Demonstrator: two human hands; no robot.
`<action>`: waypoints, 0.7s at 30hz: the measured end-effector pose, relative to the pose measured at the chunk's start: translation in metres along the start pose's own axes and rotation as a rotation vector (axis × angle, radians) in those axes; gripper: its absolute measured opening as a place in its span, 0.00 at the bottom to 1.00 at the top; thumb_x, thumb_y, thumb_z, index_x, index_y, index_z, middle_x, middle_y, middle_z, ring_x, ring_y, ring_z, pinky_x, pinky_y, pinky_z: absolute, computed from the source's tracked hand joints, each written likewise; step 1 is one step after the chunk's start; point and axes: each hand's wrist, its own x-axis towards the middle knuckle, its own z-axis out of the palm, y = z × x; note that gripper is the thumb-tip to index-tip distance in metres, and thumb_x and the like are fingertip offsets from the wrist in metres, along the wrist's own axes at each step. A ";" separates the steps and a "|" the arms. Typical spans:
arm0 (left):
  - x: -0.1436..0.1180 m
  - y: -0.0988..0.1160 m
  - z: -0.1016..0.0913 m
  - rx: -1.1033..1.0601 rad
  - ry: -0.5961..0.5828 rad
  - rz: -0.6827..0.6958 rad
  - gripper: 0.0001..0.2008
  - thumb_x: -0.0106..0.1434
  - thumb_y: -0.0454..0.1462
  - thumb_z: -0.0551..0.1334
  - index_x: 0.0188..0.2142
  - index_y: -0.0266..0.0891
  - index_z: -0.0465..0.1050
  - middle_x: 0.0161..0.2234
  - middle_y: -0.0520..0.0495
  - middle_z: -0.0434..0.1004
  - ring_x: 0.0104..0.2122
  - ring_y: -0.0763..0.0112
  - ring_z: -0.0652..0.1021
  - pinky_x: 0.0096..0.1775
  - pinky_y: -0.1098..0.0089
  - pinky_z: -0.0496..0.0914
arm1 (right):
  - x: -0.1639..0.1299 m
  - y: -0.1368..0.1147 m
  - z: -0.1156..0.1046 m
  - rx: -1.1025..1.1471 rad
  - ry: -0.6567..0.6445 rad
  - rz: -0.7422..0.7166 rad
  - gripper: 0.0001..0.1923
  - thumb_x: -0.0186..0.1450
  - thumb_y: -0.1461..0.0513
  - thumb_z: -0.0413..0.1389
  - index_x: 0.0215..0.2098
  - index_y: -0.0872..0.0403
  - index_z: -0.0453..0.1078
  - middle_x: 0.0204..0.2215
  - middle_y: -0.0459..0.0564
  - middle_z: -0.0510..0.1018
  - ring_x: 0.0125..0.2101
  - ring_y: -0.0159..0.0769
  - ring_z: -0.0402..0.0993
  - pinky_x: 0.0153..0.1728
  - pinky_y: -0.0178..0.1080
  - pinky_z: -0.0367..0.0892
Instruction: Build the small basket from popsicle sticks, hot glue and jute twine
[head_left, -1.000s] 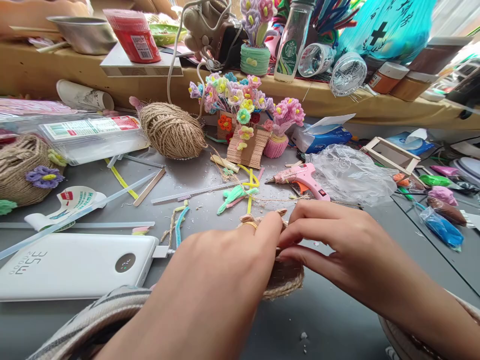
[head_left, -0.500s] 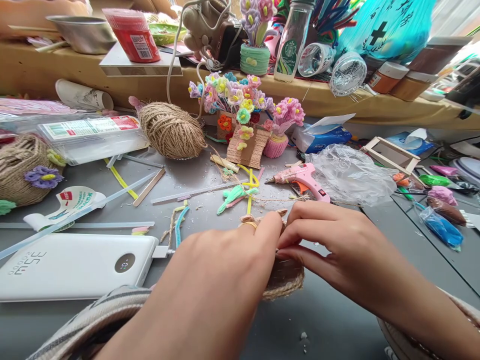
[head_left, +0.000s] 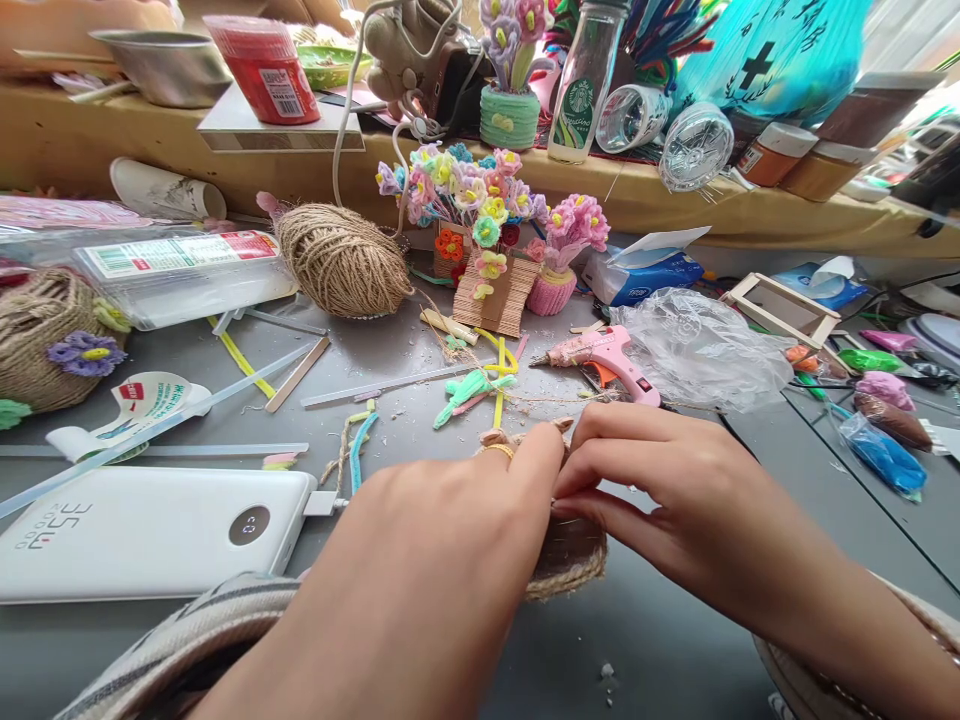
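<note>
Here, on the cluttered grey table (head_left: pixel 675 640), the left hand (head_left: pixel 420 580) and right hand (head_left: pixel 697 510) close narrowly from both sides on a small twine-wrapped basket (head_left: pixel 574 565) near the front edge, seemingly steadying it while fingertips (head_left: pixel 559 478) pinch its rim.

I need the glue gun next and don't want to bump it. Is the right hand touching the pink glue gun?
Apart. The head view shows grey table between the right hand and the pink glue gun.
</note>
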 end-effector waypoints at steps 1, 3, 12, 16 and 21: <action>0.000 0.000 -0.001 0.001 0.001 -0.001 0.11 0.59 0.41 0.47 0.32 0.45 0.67 0.21 0.56 0.70 0.16 0.76 0.67 0.22 0.74 0.57 | 0.000 0.000 0.000 0.003 0.004 -0.005 0.04 0.59 0.66 0.54 0.27 0.53 0.68 0.28 0.39 0.70 0.29 0.21 0.64 0.30 0.26 0.59; -0.001 0.001 -0.001 0.005 0.006 -0.003 0.10 0.59 0.41 0.48 0.31 0.46 0.67 0.21 0.56 0.70 0.16 0.75 0.67 0.22 0.73 0.57 | 0.000 0.001 -0.001 0.004 0.008 -0.009 0.04 0.58 0.66 0.54 0.26 0.53 0.68 0.28 0.39 0.70 0.30 0.21 0.65 0.30 0.26 0.59; 0.000 0.002 0.000 0.018 0.037 -0.023 0.08 0.59 0.41 0.49 0.31 0.48 0.66 0.21 0.57 0.70 0.17 0.72 0.69 0.27 0.71 0.60 | 0.000 0.007 -0.014 -0.011 0.079 -0.005 0.06 0.60 0.62 0.53 0.27 0.52 0.71 0.25 0.43 0.71 0.27 0.25 0.66 0.28 0.30 0.61; 0.000 0.002 0.000 0.011 0.032 -0.027 0.09 0.58 0.42 0.50 0.34 0.48 0.67 0.24 0.56 0.72 0.18 0.73 0.70 0.28 0.71 0.61 | 0.000 0.005 -0.007 -0.015 0.018 -0.011 0.04 0.59 0.63 0.55 0.27 0.52 0.71 0.25 0.42 0.70 0.28 0.24 0.66 0.28 0.29 0.60; -0.001 0.000 0.002 -0.001 0.004 -0.021 0.10 0.59 0.43 0.49 0.35 0.47 0.67 0.24 0.57 0.71 0.19 0.75 0.70 0.29 0.72 0.62 | 0.001 0.004 -0.001 0.000 0.005 -0.028 0.03 0.58 0.64 0.55 0.26 0.53 0.69 0.27 0.41 0.70 0.30 0.23 0.66 0.30 0.27 0.60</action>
